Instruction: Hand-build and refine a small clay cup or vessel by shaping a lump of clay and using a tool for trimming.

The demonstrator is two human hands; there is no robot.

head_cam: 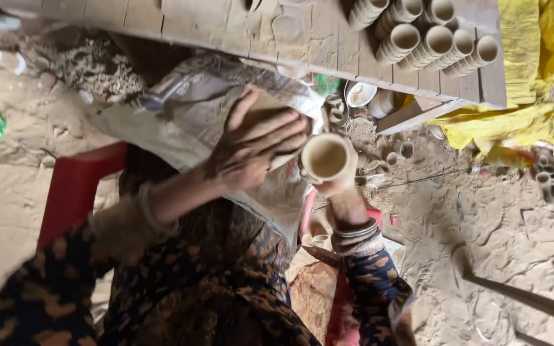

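Head view, looking down at a seated person at work with clay; the left hand point(251, 144) lies flat, fingers extended and slightly spread, palm pressed against a tan slab-like piece point(276, 109) whose edge shows above and beside the fingers; whether the thumb grips it from beneath cannot be told. The right hand point(336, 182) is curled closed around a small clay cup point(326, 158), holding it from below and behind so that its round mouth faces the camera; the cup sits just beside the left fingertips, near the middle of the view, above the person's lap. Both forearms wear dark sleeves with orange patterning; bangles point(356, 232) ring the right wrist.

Beneath the hands lies a crumpled grey sheet point(193, 102); a red stool point(72, 192) stands to the left on sandy ground. Along the top runs a wooden plank board point(277, 32) carrying rows of stacked clay cups point(421, 38) lying on their sides; a yellow cloth point(533, 96) hangs at the board's right end; loose cups point(549, 176) lie scattered on the ground point(514, 224) below it.
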